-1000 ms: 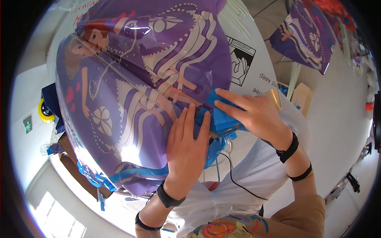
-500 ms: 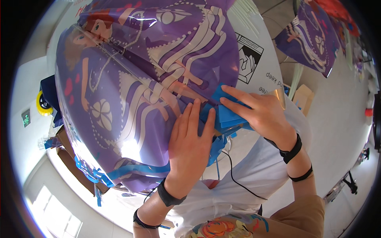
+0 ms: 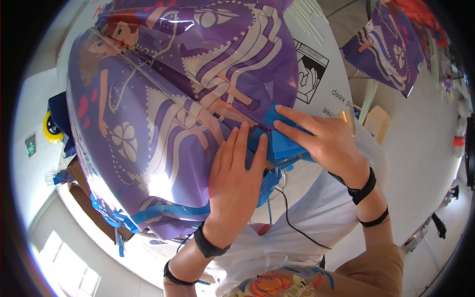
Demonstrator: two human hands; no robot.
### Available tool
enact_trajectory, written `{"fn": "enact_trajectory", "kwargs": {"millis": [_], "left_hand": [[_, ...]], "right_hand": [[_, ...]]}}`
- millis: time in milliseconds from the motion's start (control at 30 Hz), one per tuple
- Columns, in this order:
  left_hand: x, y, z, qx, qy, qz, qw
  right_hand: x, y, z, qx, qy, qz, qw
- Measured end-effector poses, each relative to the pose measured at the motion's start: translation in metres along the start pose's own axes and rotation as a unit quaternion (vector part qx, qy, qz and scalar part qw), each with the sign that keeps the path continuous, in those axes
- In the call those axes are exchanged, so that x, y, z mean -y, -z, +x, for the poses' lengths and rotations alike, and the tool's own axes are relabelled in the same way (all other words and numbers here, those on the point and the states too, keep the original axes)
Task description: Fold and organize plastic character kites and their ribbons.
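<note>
The left hand (image 3: 234, 183) lies flat on the purple plastic sheet (image 3: 173, 158), fingers stretched out and grasping nothing that shows; the right hand (image 3: 329, 143) sets two straight fingers on a folded blue piece (image 3: 287, 142) at the sheet's lower right edge, its thumb hidden, so whether it pinches cannot be told; the sheet, thin, glossy and creased, spreads over a white table (image 3: 334, 74) in front of the person; it bears two printed figures in white-and-purple dresses, with pink hearts and a blue band; a clear seam between them marks its long axis, slanting from upper left to lower right, heads at the far end, feet toward the hands; beyond, at upper right, hangs a similar purple sheet (image 3: 391, 54).
</note>
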State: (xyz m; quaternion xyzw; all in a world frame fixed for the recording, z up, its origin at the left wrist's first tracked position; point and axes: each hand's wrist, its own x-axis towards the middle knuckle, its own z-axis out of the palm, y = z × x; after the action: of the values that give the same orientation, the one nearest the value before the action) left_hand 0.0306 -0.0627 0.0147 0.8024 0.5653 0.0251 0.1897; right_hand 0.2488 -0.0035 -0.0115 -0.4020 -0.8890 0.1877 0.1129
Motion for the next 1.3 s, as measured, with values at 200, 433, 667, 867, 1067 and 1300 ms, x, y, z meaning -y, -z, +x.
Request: {"fn": "enact_trajectory", "kwargs": {"millis": [200,433,667,867,1067,1300], "left_hand": [[0.002,-0.002,-0.001,0.010,0.016,-0.021,1.000],[0.006,-0.002,0.003,0.008,0.003,-0.023,1.000],[0.014,0.001,0.010,-0.004,-0.019,-0.022,1.000],[0.015,-0.003,0.012,0.009,-0.014,-0.046,0.999],[0.009,0.020,0.005,0.005,0.000,-0.125,0.992],[0.036,0.180,-0.061,0.034,0.092,-0.407,0.908]], "right_hand": [[0.000,-0.003,0.001,0.009,-0.001,0.004,1.000],[0.001,-0.002,0.004,0.004,-0.007,0.014,1.000],[0.002,0.000,0.006,0.025,-0.027,0.024,0.999],[0.002,-0.002,0.006,0.026,-0.031,0.013,0.999],[0.002,0.003,0.009,0.023,-0.029,0.014,0.999],[0.019,0.003,0.024,-0.022,0.007,0.050,0.998]]}}
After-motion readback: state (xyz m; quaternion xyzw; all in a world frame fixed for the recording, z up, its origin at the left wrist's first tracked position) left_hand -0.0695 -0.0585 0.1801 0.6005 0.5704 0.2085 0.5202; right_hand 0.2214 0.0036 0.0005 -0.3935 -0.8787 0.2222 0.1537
